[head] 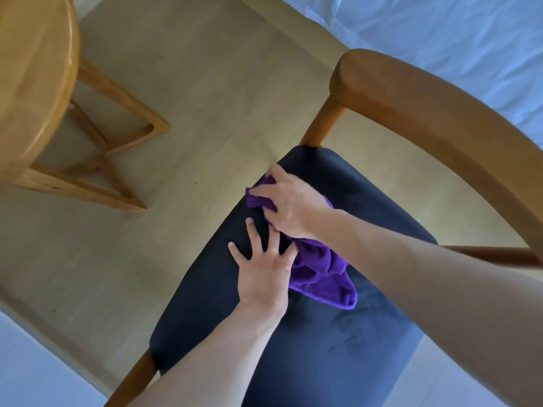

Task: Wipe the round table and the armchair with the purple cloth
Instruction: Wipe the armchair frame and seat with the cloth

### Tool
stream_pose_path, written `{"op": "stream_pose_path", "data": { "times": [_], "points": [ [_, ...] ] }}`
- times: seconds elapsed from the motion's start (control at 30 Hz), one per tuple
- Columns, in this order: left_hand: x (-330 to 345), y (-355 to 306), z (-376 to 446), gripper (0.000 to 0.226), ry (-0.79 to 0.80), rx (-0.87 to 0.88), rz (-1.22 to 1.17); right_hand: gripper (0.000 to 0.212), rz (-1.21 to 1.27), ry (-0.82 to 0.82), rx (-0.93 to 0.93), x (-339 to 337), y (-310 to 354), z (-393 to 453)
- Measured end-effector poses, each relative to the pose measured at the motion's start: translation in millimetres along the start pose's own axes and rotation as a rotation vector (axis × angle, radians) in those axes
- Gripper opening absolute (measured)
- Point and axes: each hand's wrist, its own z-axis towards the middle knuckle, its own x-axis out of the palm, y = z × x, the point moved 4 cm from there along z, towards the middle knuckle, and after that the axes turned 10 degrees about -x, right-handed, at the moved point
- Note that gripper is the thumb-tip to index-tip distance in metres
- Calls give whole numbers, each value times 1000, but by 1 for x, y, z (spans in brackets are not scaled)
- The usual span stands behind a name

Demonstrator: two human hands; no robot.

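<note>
Purple and bunched, the soft microfibre cloth (320, 271) lies on the dark navy upholstered seat (338, 348) of the honey-coloured wooden armchair (440, 124), towards the seat's ten o'clock edge, with its hemmed tail trailing back toward five o'clock. The right hand (289, 205) lies on top of the far end of it, fingers curled over the wad and gripping it, which I take to be the grip for pushing the cloth across the fabric. The left hand (261, 271) lies flat and wide on the seat just beside the cloth at its eight o'clock side, fingers spread and holding nothing; it looks placed to steady the person leaning over, or to hold the chair from shifting. Faint brushed streaks show in the nap of the seat toward five o'clock. At ten o'clock in the room stands the round light-wood desk (32, 83) on its angled legs, well apart from the chair and with only its edge in sight, so whether it has been wiped I cannot tell. Pale wood-look flooring (205, 98) runs between them, and a bed with white sheets (440, 33) sits beyond the curved armrest at one o'clock.
</note>
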Motion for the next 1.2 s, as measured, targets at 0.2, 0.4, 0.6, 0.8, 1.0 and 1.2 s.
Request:
{"op": "stream_pose_path", "data": {
  "times": [0.2,0.4,0.6,0.8,1.0,1.2],
  "points": [
    [-2,-1,1,119,-17,-3,-24,26,-317,-313,428,-40,-48,-6],
    [-3,0,-3,116,-14,6,-31,50,-145,-121,111,-1,4,-12],
    [-4,0,-4,126,-40,12,-58,51,-414,100,24,-24,-23,-32],
    [-4,1,-3,106,-47,21,-82,41,-111,-261,654,-29,-35,-16],
    [-5,1,-4,104,-40,34,-62,49,-8,-46,519,-9,0,17],
    [-5,1,-5,105,-49,20,-75,45,-173,67,272,-24,-4,11]
  ]
}}
